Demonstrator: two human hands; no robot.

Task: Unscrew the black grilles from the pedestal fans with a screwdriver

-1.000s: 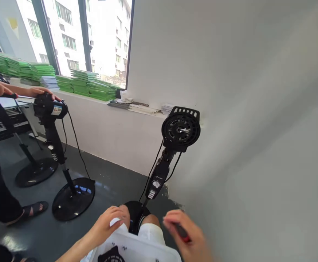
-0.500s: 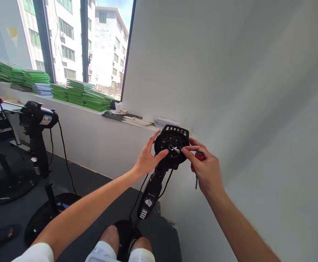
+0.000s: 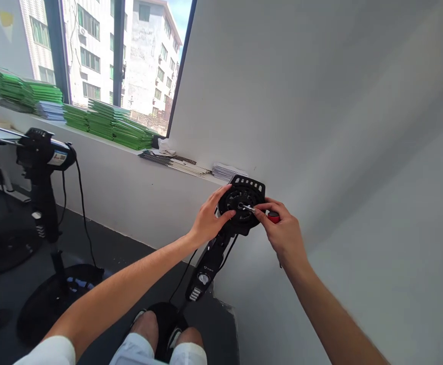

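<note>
A black fan head [image 3: 241, 188] without blades faces me on its upright black body [image 3: 209, 263], which has a round knob and several buttons. My left hand [image 3: 209, 218] grips the left edge of the round plate, thumb on its front. Between thumb and fingers my right hand [image 3: 282, 228] pinches a small metal wrench [image 3: 249, 208], whose far end meets the shaft at the plate's centre. A screwdriver with a red and black handle [image 3: 273, 217] is also tucked in my right hand, its shaft mostly hidden.
Another black fan [image 3: 44, 162] stands on a round base at the left, beside a table edge. A co-worker's screwdriver [image 3: 4, 131] reaches its head. Stacks of green sheets [image 3: 103, 120] and grey sheets [image 3: 229, 171] line the windowsill. A wall rises behind and right.
The view has shifted slightly. The metal wrench has turned a little at the centre, and the screwdriver's shaft in my right hand has swung mostly out of sight. Both hands keep their hold.
</note>
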